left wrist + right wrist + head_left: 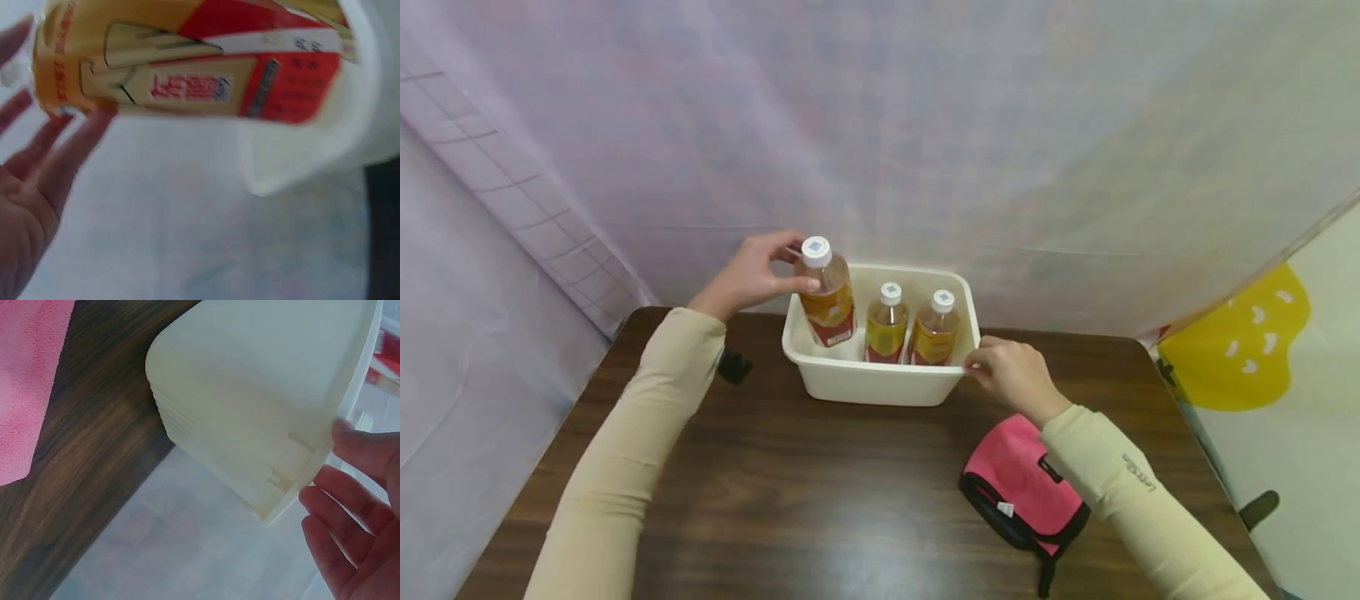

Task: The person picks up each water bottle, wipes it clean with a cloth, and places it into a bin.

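Observation:
My left hand (762, 271) grips a drink bottle (831, 302) round its upper part, just below the white cap. That bottle leans slightly within the left end of a white plastic bin (880, 383); its orange and red label (187, 69) fills the top of the left wrist view. Two more capped bottles stand in the bin, one in the middle (886, 329) and one to the right (935, 333). At the bin's front right corner my right hand (1011, 372) pinches the rim (350, 400) between thumb and fingers.
A pink pouch with black trim (1026, 483) lies on the dark wooden table (790, 492), beneath the right forearm. Beside the left sleeve is a small black object (733, 367). Pale curtain cloth (880, 133) hangs behind the bin, along the table's back edge.

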The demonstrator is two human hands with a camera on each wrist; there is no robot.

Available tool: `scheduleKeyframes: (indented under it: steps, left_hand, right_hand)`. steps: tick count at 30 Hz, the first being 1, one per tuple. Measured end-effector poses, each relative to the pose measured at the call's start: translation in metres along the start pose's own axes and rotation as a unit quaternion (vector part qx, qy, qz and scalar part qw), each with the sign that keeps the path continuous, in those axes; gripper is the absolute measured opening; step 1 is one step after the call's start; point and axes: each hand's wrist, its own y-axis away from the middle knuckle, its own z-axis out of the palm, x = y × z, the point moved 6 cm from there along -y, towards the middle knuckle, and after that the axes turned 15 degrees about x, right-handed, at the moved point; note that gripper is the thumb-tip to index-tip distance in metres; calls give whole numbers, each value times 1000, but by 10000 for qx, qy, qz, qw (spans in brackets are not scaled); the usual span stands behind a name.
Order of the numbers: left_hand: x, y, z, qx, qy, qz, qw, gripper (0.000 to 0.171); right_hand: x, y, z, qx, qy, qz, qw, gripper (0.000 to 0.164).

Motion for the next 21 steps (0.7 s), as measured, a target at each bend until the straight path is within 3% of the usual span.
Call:
scheduleKeyframes:
  steps: [9, 15, 21]
  left_hand:
    - [-37, -8, 33, -392, -50, -72, 9992, 49]
    - [-46, -7, 47, -671, -164, -306, 9971, 47]
    - [-51, -3, 57, -1101, -296, -283, 9931, 47]
  right_hand:
    - [-6, 2, -4, -22, 20, 53, 10000, 8]
    - [-8, 2, -6, -77, 69, 79, 9999, 8]
    - [-10, 4, -8, -59, 59, 81, 9999, 8]
